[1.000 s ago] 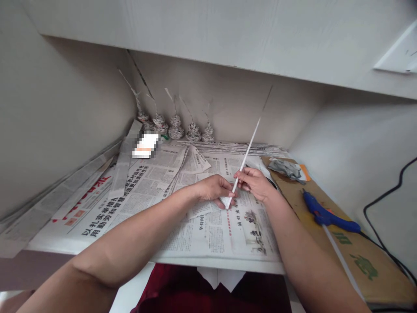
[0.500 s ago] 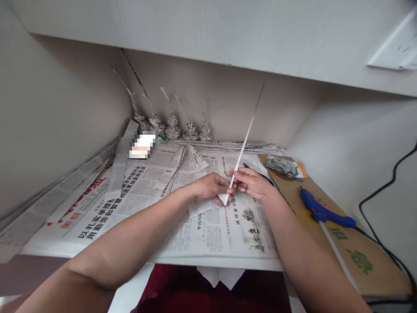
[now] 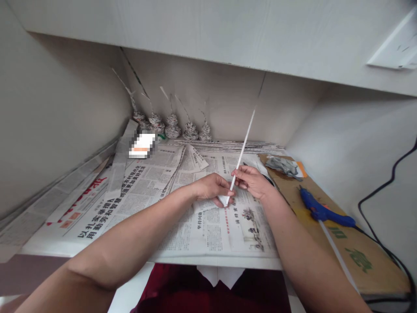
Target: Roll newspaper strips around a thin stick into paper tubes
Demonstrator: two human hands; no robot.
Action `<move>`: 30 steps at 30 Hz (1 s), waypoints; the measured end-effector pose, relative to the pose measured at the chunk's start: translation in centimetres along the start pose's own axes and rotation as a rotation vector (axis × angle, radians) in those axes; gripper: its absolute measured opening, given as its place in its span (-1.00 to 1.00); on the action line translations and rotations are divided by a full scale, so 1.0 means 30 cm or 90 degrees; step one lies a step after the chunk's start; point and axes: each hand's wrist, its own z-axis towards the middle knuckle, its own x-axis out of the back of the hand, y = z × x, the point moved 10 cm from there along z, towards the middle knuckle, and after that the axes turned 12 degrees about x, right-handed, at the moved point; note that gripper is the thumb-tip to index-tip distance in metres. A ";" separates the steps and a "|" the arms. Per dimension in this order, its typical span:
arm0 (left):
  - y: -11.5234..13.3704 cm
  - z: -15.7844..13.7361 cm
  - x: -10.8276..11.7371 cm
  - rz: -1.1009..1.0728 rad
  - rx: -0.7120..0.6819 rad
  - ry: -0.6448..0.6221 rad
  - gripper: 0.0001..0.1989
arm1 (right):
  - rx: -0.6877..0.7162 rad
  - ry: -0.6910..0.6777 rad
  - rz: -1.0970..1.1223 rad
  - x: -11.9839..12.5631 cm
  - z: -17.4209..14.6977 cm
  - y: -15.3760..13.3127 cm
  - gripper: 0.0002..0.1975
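Note:
A slim white paper tube [image 3: 245,143] slants up and away from me over the newspaper [image 3: 153,174]. A thin dark rod [image 3: 262,84] shows beyond its far end. At the tube's lower end, my left hand [image 3: 211,188] pinches the paper between thumb and fingers, beside a small wider flap of paper. Just above it, my right hand [image 3: 251,180] closes its fingertips round the tube. The fingers curled under the tube are partly hidden.
Several coiled paper gourd shapes [image 3: 173,127] stand along the back wall, left of a bundle of thin paper sticks [image 3: 234,147]. At right, a blue glue gun [image 3: 322,211] and a crumpled grey cloth [image 3: 284,167] lie on cardboard [image 3: 355,254]. A shelf edge [image 3: 208,39] hangs overhead.
The rod's tip reaches higher, up to the shelf edge. The paper at the tube's lower end looks narrower. My right hand has shifted up slightly; my left hand stays nearly in place.

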 end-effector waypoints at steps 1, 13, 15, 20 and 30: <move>-0.001 0.001 0.001 0.002 0.000 0.002 -0.62 | 0.005 0.016 -0.001 0.008 0.002 -0.001 -0.74; -0.006 0.004 0.007 0.009 0.008 0.005 -0.63 | 0.016 0.031 -0.007 0.013 0.006 -0.002 -0.74; -0.007 0.003 0.007 0.003 0.012 0.004 -0.63 | 0.001 0.014 0.017 0.001 0.001 0.000 -0.74; -0.005 0.000 0.004 0.005 0.012 0.005 -0.63 | -0.023 -0.014 0.005 -0.014 -0.007 0.004 -0.71; -0.007 0.002 0.005 -0.003 0.009 0.015 -0.67 | -0.020 -0.026 -0.024 -0.014 -0.004 0.010 -0.68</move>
